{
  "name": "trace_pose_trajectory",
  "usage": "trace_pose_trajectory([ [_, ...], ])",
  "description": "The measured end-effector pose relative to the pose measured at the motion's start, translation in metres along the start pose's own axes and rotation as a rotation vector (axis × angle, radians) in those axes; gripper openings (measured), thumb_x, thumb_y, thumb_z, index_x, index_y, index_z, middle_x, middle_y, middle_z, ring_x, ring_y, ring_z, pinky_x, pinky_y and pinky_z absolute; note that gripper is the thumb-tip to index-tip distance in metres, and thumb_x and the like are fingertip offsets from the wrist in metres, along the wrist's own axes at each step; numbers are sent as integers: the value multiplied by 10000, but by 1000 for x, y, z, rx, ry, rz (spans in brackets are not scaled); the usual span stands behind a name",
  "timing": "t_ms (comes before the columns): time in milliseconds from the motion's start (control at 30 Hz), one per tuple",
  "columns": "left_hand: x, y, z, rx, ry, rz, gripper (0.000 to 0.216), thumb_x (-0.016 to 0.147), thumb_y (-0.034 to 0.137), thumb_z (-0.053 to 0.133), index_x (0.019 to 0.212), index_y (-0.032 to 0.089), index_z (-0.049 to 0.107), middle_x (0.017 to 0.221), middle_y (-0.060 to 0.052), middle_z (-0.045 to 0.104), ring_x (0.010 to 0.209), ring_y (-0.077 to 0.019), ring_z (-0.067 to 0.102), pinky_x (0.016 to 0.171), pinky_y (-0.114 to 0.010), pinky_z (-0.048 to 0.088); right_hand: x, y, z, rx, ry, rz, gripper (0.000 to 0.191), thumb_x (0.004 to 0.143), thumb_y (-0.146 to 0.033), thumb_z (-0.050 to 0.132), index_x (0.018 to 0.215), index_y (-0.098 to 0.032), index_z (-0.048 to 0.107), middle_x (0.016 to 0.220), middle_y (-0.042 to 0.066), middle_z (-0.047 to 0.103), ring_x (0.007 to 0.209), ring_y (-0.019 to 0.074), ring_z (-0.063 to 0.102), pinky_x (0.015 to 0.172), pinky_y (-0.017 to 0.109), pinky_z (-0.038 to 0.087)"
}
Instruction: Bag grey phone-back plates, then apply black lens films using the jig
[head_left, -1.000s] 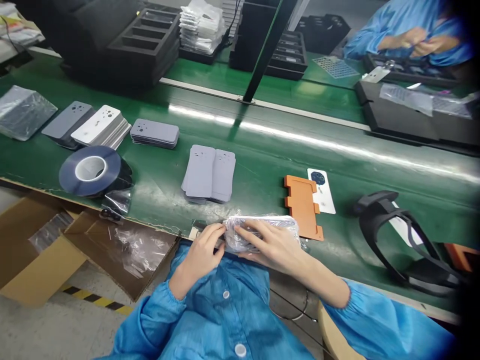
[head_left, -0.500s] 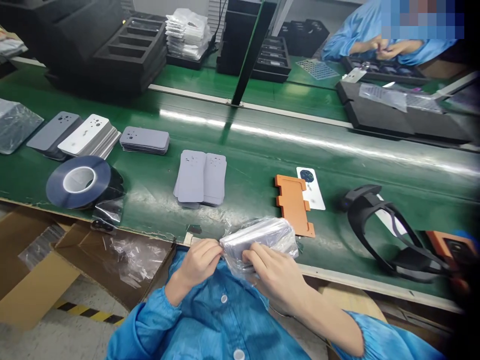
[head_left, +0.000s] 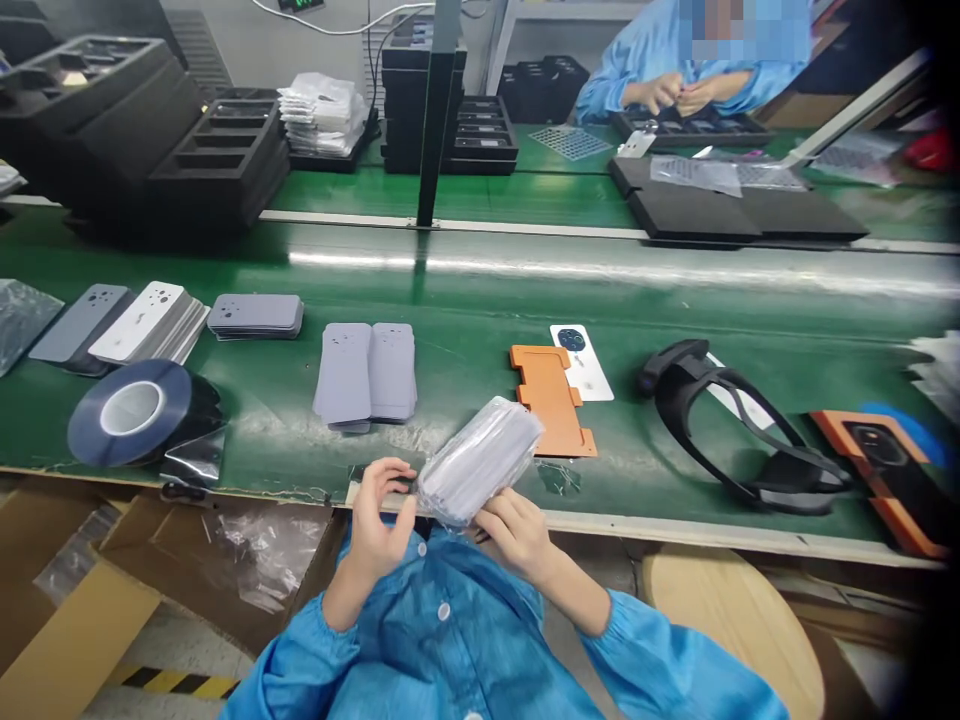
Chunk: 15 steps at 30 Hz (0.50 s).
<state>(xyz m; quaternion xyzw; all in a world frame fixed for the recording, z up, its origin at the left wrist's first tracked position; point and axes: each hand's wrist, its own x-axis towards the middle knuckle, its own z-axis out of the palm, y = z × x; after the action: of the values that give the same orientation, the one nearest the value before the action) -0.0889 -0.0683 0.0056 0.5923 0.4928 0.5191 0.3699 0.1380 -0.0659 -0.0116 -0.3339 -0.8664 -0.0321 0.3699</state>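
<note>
I count 1 clear-wrapped pack (head_left: 480,455) between the left hand (head_left: 381,520) and the right hand (head_left: 517,535). It slants away to the right, over the near edge of the green table (head_left: 247,400). Past the left hand are 2 grey stacks (head_left: 345,375) of thin, phone-shaped sheets, side by side and touching. Farther off to the left of that hand I see 3 more: 1 small grey stack (head_left: 255,315) lying sideways, 1 white stack (head_left: 142,325) and 1 dark grey stack (head_left: 79,325). Nearer, also left of the left hand, sits 1 big roll of film (head_left: 171,410). Past the right hand are 1 orange holder (head_left: 551,400) and, next to it, 1 white panel (head_left: 589,375) with a dark round patch. Well off to the right of that hand lie 1 black strap (head_left: 791,490) and 1 orange and black frame (head_left: 877,470).

The right hand is bent around the near side of the pack, with its fingers closed on it. I can't tell how hard it squeezes. The left hand is partly spread, fingers bent and thumb held away from them. Its fingertips are just beside the left end of the pack; I can't tell if they touch it.
</note>
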Motion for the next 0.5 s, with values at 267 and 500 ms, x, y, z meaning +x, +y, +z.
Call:
trace_pose_trajectory([
  [267,14,18,17,81,-76,-184,202,964,312,595,871,189,724,976,-70,726,943,-205,675,839,-314,526,1,-13,-31,284,-60,312,288,936,-470,657,901,-185,640,748,51,670,659,177,631,587,279,482],
  [500,16,12,24,161,8,-290,299,1001,361,517,829,179,680,815,-37,697,782,-184,650,708,-268,501,31,-8,-36,367,5,801,394,901,-359,708,613,-213,481,541,-46,507,462,97,442,455,228,344],
])
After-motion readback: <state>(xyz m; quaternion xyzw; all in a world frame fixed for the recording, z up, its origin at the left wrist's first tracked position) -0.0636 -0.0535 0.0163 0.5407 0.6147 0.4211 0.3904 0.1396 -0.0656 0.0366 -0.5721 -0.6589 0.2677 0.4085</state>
